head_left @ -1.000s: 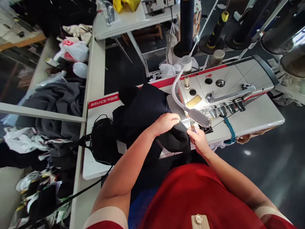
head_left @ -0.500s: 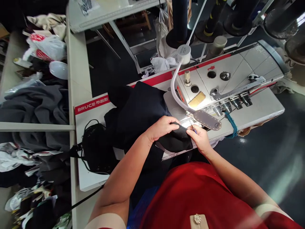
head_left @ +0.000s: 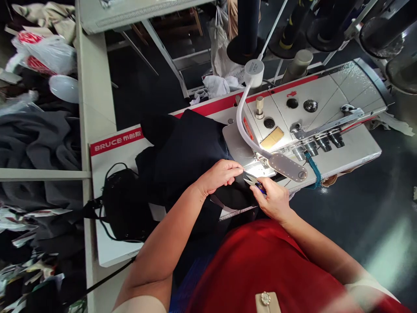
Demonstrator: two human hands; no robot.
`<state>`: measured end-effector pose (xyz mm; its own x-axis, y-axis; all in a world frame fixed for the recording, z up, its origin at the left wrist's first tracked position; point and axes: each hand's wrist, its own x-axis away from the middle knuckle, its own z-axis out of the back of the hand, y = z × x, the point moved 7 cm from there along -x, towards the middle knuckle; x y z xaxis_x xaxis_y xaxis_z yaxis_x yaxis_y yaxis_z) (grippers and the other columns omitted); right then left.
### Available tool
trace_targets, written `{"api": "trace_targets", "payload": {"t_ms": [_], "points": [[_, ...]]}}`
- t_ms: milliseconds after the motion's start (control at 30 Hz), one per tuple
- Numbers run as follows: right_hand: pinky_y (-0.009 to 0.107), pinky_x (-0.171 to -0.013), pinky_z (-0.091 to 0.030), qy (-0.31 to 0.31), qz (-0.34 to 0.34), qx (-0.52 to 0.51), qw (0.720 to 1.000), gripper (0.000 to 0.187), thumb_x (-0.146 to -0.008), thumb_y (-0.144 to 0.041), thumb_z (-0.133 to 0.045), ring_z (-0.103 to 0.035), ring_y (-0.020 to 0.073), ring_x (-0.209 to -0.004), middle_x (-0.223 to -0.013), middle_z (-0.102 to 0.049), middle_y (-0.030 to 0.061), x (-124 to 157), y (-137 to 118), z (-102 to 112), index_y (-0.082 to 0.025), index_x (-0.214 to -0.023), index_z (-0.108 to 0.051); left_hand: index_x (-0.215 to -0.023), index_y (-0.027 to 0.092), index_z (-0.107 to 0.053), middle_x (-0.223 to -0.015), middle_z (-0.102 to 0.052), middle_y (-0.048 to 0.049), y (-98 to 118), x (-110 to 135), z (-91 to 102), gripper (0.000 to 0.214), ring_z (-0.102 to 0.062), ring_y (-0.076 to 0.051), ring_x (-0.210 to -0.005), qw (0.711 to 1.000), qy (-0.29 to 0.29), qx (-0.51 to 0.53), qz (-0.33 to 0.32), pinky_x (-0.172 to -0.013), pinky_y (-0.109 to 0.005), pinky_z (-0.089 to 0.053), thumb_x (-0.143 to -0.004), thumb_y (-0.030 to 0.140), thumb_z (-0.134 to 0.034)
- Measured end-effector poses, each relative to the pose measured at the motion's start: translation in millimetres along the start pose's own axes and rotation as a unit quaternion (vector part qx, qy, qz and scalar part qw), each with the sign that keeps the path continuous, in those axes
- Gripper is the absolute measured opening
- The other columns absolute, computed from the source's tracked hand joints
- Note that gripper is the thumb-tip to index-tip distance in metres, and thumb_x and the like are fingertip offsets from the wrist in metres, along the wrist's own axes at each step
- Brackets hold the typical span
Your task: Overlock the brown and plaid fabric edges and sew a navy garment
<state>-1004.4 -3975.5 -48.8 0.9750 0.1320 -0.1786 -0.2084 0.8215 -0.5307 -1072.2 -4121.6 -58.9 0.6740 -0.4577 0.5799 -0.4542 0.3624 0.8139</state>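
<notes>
Navy garment (head_left: 185, 161) lies bunched on the white table of an overlock sewing machine (head_left: 312, 108), its folded edge running to just in front of the needle area. Left hand (head_left: 216, 177) lies across that edge with the fingers together and slightly curved; the thumb is hidden, so I cannot tell if it pinches the cloth. Right hand (head_left: 272, 200) pinches small thread snips (head_left: 251, 181) with a blue grip, their blades open just above the cloth. A gooseneck LED lamp (head_left: 287, 167) hangs close beyond the hands and lights the spot. Black mesh bag (head_left: 122, 204) hangs at the table's left end, below the red BRUCE strip (head_left: 115, 141), and thread cones (head_left: 247, 30) stand behind the machine
</notes>
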Motion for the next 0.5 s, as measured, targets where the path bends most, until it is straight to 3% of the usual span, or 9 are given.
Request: {"api": "trace_targets", "payload": {"t_ms": [500], "points": [[0.028,-0.057,-0.037,-0.034,0.020,0.027,0.999,0.025,-0.090,-0.040,-0.048,-0.061,0.0166,-0.062,-0.071,-0.066,0.0031,-4.5,5.3,2.5,-0.019,-0.092,-0.063,-0.081,0.013,-0.063,-0.049,-0.038,0.0041,0.3,-2.2,-1.4,0.031,-0.037,-0.008,-0.049,1.000,0.014,-0.024,0.006,-0.044,-0.020,-0.027,-0.082,0.041,-0.050]]}}
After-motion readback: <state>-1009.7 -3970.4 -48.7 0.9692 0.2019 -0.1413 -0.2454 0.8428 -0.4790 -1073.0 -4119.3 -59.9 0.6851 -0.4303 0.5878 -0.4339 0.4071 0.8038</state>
